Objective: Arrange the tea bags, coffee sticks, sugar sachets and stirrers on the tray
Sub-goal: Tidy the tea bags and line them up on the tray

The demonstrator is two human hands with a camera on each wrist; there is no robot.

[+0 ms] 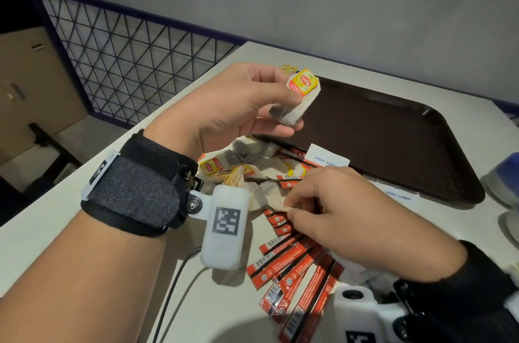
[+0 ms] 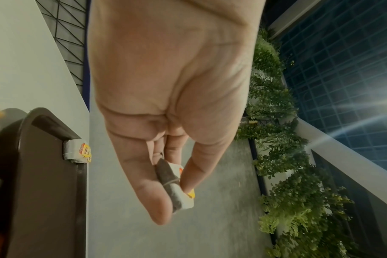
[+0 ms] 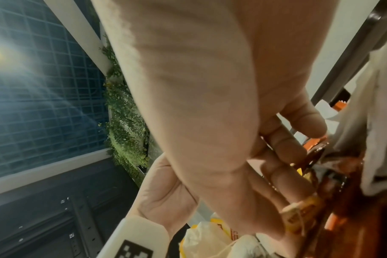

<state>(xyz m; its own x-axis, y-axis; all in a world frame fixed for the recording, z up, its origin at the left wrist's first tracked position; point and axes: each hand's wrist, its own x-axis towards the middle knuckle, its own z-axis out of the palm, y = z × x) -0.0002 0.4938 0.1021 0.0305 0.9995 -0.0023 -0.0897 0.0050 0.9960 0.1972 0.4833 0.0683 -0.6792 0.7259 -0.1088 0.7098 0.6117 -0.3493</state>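
The tea bag point(image 1: 297, 102) is lifted clear of the surface point(image 1: 84, 219), pinched between thumb and fingers of the left hand point(image 1: 224, 106), just over the near-left corner of the brown tray point(image 1: 393, 129), which looks bare in the head view. Its paper tag is folded against the pouch and held by the same pinch; if the grip loosens, the tag and string could unwind and snag on the way down.

Below, the right hand point(image 1: 334, 210) has thumb and forefinger closed on the edge of another tea bag in the heap point(image 1: 252, 171) of tangled bags. Strings there likely cross, so one pull may drag neighbours along and scatter the red coffee sticks point(image 1: 295, 266) fanned beneath, or push the sugar sachets point(image 1: 327, 158) at the tray's near rim.
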